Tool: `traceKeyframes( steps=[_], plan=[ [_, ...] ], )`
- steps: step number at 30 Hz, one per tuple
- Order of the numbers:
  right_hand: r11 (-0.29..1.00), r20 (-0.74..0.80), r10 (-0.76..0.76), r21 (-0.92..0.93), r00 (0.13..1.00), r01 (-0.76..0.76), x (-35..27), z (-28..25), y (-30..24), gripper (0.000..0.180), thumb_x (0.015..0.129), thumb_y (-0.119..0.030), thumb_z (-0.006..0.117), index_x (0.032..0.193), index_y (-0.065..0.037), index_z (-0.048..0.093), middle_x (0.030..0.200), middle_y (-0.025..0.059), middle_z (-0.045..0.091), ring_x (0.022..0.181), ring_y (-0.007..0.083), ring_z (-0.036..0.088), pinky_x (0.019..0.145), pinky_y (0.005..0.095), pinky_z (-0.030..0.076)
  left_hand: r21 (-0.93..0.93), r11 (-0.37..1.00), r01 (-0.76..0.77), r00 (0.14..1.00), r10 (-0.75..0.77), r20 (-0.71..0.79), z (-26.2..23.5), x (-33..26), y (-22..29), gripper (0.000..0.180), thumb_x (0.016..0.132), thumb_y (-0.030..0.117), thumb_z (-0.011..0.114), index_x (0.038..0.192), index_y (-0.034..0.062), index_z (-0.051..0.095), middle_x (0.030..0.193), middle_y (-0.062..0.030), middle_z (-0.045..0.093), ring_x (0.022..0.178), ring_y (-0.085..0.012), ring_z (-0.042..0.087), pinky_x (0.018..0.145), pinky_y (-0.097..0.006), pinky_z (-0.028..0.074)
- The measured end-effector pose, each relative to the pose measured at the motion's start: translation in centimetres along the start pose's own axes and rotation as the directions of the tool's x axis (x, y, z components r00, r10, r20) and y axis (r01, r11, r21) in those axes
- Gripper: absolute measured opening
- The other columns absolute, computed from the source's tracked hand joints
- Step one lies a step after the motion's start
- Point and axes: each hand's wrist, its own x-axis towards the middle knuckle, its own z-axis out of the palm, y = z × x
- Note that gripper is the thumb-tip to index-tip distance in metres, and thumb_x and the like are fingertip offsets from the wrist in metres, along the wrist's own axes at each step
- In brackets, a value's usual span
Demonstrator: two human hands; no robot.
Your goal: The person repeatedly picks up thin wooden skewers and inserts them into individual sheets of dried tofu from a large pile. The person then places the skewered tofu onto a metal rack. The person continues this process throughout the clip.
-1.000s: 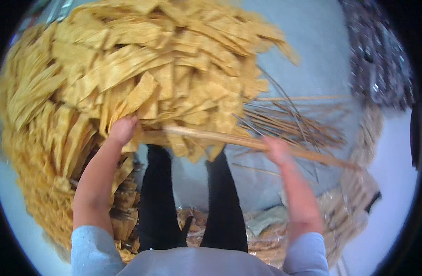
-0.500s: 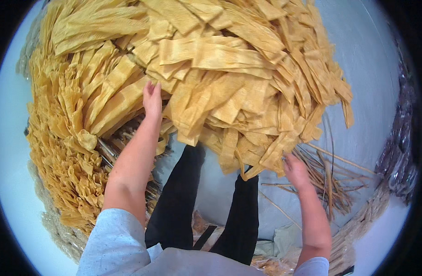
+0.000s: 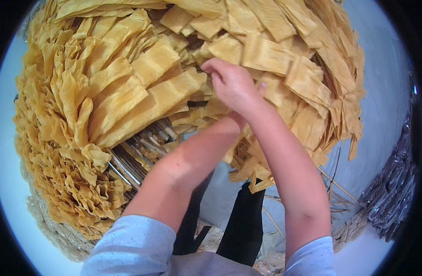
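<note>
My forearms cross over a large heap of yellow-orange crinkled paper strips (image 3: 293, 87). On top is my right hand (image 3: 231, 85), its fingers loosely curved and apart from the thumb, with nothing visible between them. Its fingertips point left, close to the ends of several broad folded strips (image 3: 142, 106). Beneath the right wrist, my left hand (image 3: 263, 88) is mostly hidden; just a fingertip shows past it, over the strips on the right. What the left hand touches or holds is out of sight.
Thin brown sticks (image 3: 132, 161) bundle under the left strips, and loose sticks (image 3: 337, 184) lie at right on the grey floor (image 3: 381, 92). Ruffled yellow paper (image 3: 77, 188) fills the left side. A dark, shiny plastic-wrapped bundle (image 3: 395, 188) lies far right. My black-clad legs (image 3: 241, 225) stand below.
My right hand has come up and left from the heap's lower right edge, crossing over the left arm. My left hand has reached rightward under it. The heap sits differently in view.
</note>
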Motion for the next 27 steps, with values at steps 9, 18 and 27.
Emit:
traceKeyframes(
  steps=[9,18,27],
  plan=[
    [0.964,0.254,0.259,-0.128,0.932,-0.233,7.8,2.7,8.2,0.066,0.082,-0.011,0.051,0.143,-0.01,0.026,0.133,0.0258,0.044,0.124,0.0367,0.043,0.105,0.037,0.034,0.508,0.839,0.194,0.874,-0.383,0.3,-10.6,3.5,1.4,0.052,0.087,0.011,0.052,0.137,0.0104,0.038,0.133,-0.0151,0.048,0.116,-0.0249,0.051,0.095,-0.032,0.04],
    [0.939,-0.052,0.22,-0.258,0.974,-0.226,11.1,2.0,11.7,0.047,0.075,-0.01,0.052,0.122,-0.006,0.05,0.122,0.0246,0.052,0.109,0.0353,0.054,0.094,0.0391,0.043,0.52,0.798,-0.304,0.834,0.487,-0.259,-12.5,11.1,-2.0,0.06,0.074,-0.005,0.05,0.132,0.0076,0.04,0.12,-0.0191,0.054,0.113,-0.0377,0.051,0.097,-0.04,0.04],
    [0.604,0.111,0.182,-0.796,0.977,-0.022,6.7,2.6,14.1,0.035,0.077,-0.008,0.055,0.111,-0.004,0.059,0.123,0.0161,0.051,0.11,0.0305,0.052,0.096,0.0395,0.042,0.307,0.935,-0.179,0.977,0.206,-0.06,-13.6,10.0,-6.9,0.055,0.081,-0.002,0.049,0.133,0.0117,0.037,0.116,-0.019,0.055,0.104,-0.0311,0.058,0.091,-0.039,0.044]
  ],
)
